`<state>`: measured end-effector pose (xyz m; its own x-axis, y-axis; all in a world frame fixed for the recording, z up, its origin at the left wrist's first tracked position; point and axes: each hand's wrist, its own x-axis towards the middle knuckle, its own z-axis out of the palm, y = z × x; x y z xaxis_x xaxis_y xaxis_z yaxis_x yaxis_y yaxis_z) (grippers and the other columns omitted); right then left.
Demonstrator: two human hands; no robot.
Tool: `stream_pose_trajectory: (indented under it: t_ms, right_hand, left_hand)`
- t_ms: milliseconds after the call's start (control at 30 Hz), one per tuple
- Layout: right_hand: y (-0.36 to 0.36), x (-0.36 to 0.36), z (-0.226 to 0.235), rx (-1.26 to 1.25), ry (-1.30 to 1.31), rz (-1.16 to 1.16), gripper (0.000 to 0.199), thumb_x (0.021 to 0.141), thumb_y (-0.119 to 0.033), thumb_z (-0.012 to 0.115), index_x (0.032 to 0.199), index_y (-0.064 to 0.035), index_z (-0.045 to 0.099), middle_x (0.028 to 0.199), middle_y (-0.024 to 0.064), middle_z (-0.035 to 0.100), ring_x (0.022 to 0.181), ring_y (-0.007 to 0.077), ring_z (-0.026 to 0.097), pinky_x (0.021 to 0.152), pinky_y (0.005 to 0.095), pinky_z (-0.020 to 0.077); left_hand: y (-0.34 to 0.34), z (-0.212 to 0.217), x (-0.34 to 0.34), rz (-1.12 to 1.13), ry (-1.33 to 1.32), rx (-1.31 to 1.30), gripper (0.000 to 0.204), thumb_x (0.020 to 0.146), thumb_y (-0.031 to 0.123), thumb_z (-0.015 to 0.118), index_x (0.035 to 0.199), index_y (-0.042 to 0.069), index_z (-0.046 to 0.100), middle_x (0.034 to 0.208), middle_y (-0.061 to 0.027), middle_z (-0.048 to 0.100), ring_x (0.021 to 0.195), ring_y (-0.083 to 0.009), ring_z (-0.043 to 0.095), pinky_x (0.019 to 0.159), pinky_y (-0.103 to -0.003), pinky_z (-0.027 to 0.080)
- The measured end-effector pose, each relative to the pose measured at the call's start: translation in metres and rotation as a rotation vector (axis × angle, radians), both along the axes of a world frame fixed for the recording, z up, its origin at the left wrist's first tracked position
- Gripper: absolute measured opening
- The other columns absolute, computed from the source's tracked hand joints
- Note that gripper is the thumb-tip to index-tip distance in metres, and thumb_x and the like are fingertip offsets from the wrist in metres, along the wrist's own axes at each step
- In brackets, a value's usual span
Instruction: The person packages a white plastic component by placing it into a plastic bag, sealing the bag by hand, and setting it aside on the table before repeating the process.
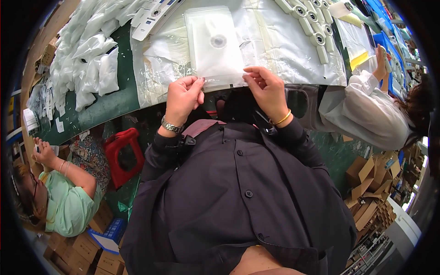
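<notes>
A stack of frosted, see-through plastic bags lies on the table in front of me, with a round grey mark showing near the middle. My left hand is closed, thumb and forefinger pinching the near left corner of the top plastic bag. At the near right corner, my right hand pinches the same edge between thumb and forefinger, its other fingers curled. The bag's near edge is stretched between both hands at the table's front edge.
White filled bags are heaped on the left. Printed sheets lie at the back left, white handheld devices with round dark lenses at the back right. Co-workers sit left and right; a red stool stands nearby.
</notes>
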<state>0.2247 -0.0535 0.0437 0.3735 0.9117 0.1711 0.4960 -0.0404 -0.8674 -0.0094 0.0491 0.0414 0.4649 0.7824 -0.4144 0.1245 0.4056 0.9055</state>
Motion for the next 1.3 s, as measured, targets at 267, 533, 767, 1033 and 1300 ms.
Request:
stream_pose_trajectory:
  t_ms: [267, 533, 767, 1033, 1300]
  right_hand:
    - [-0.02, 0.022, 0.011, -0.071, -0.114, -0.014, 0.013, 0.094, -0.006, 0.082, 0.107, -0.005, 0.08, 0.08, 0.0014, 0.07, 0.065, 0.0087, 0.059, 0.061, 0.0265, 0.0453]
    - [0.017, -0.02, 0.019, 0.203, -0.288, 0.267, 0.01, 0.091, -0.011, 0.083, 0.099, -0.0084, 0.078, 0.088, 0.0035, 0.069, 0.077, 0.0203, 0.064, 0.072, 0.0334, 0.0495]
    - [0.055, -0.024, 0.0, 0.218, -0.386, 0.357, 0.013, 0.09, -0.02, 0.082, 0.098, -0.0106, 0.076, 0.094, 0.0063, 0.07, 0.089, 0.0298, 0.068, 0.08, 0.0414, 0.0526]
    - [0.064, 0.011, 0.016, 0.223, -0.426, 0.431, 0.02, 0.089, -0.026, 0.076, 0.088, -0.0078, 0.067, 0.094, 0.0109, 0.065, 0.09, 0.0322, 0.067, 0.082, 0.0419, 0.0535]
    - [0.062, 0.035, 0.035, 0.263, -0.659, 0.511, 0.026, 0.095, -0.032, 0.069, 0.092, -0.007, 0.063, 0.096, 0.0091, 0.064, 0.096, 0.027, 0.064, 0.085, 0.0384, 0.0474]
  left_hand:
    - [0.001, 0.016, -0.005, -0.019, 0.017, -0.036, 0.026, 0.106, 0.023, 0.072, 0.099, -0.002, 0.073, 0.062, -0.0021, 0.066, 0.044, -0.0037, 0.046, 0.044, -0.021, 0.032]
    - [0.004, 0.003, -0.002, 0.016, 0.021, -0.024, 0.03, 0.105, 0.028, 0.074, 0.097, 0.0, 0.074, 0.062, -0.0011, 0.065, 0.045, -0.0028, 0.046, 0.044, -0.02, 0.031]
    - [0.024, -0.011, 0.009, -0.042, -0.019, 0.048, 0.03, 0.107, 0.028, 0.071, 0.091, 0.003, 0.074, 0.06, 0.0008, 0.063, 0.046, -0.0031, 0.046, 0.044, -0.022, 0.03]
    - [0.016, 0.009, 0.051, -0.001, 0.072, 0.088, 0.031, 0.11, 0.024, 0.067, 0.088, 0.002, 0.073, 0.059, 0.0023, 0.057, 0.047, -0.0046, 0.046, 0.043, -0.025, 0.028]
    - [0.016, 0.006, 0.073, 0.033, -0.094, 0.054, 0.027, 0.112, 0.02, 0.065, 0.09, 0.004, 0.066, 0.062, 0.0036, 0.056, 0.046, -0.003, 0.043, 0.043, -0.022, 0.025]
